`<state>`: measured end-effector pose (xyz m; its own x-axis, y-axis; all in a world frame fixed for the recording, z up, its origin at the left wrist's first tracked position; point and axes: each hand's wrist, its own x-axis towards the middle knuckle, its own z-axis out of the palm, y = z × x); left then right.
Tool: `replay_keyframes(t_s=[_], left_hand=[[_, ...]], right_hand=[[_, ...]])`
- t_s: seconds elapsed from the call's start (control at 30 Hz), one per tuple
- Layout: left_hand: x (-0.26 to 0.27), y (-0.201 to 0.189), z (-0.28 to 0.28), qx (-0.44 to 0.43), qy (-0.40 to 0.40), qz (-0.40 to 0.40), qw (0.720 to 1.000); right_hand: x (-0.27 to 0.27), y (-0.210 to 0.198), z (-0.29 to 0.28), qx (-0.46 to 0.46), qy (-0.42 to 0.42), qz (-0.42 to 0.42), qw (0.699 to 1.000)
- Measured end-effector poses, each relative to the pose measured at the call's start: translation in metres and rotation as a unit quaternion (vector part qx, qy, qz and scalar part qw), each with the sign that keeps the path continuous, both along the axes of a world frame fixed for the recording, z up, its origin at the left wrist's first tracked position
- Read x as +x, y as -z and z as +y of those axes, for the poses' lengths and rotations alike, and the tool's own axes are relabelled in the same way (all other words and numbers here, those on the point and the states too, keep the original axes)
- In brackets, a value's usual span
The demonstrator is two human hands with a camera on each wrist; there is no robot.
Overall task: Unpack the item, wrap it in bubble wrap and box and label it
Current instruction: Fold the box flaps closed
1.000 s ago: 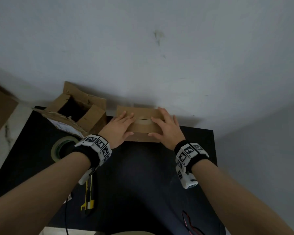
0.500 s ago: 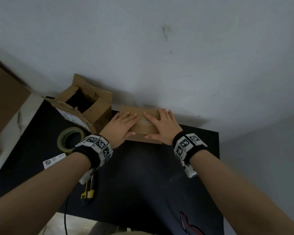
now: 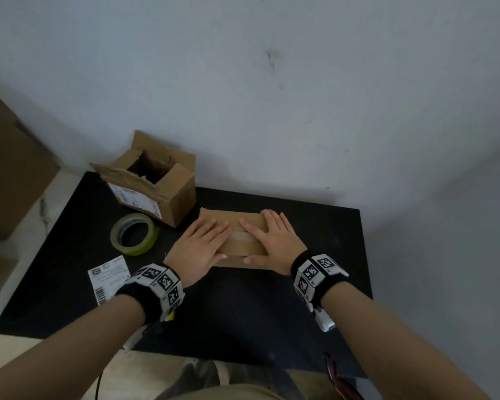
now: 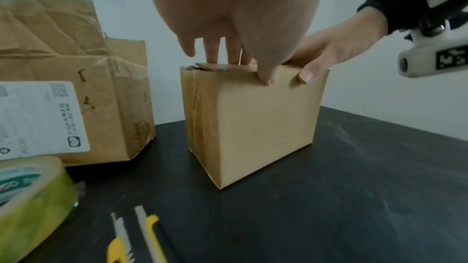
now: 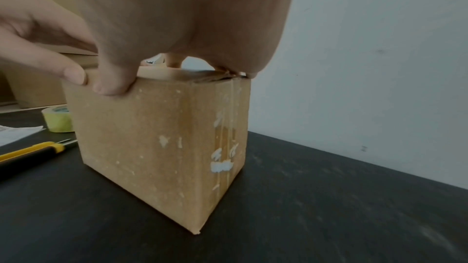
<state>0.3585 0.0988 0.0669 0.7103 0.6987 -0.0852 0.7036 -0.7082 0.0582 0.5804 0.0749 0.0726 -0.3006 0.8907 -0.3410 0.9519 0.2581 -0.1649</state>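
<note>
A small brown cardboard box stands closed on the black table, a strip of clear tape along its top seam. My left hand lies flat on the left half of the top, fingers straight, thumb over the near edge. My right hand presses flat on the right half, thumb hooked over the near edge. A white shipping label lies loose on the table at the left. The item itself is hidden.
An opened, torn cardboard box with an old label stands at the back left. A yellow-green tape roll lies in front of it. A yellow and black utility knife lies near the front edge. The wall runs right behind the table.
My view has tipped downward, bringing the label and front edge into sight. My hands have drawn closer together on the box top and still press flat.
</note>
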Motion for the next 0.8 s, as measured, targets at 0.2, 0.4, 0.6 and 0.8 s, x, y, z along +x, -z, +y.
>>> replay_keyframes(t_s=[0.2,0.4,0.6,0.8], left_hand=[[-0.030,0.002,-0.029,0.012,0.009,-0.006,1.000],[-0.032,-0.006,-0.036,-0.022,-0.019,-0.034,0.999],[-0.031,-0.009,-0.036,-0.047,-0.008,-0.025,0.999],[-0.031,-0.005,-0.032,-0.069,-0.021,-0.014,0.997]], right_hand=[[-0.028,-0.002,-0.029,-0.004,-0.005,-0.001,1.000],[-0.047,-0.002,-0.049,0.040,0.003,0.003,0.999],[-0.064,-0.001,-0.059,0.057,0.000,0.045,0.997],[-0.073,-0.002,-0.063,0.054,0.031,0.042,0.997]])
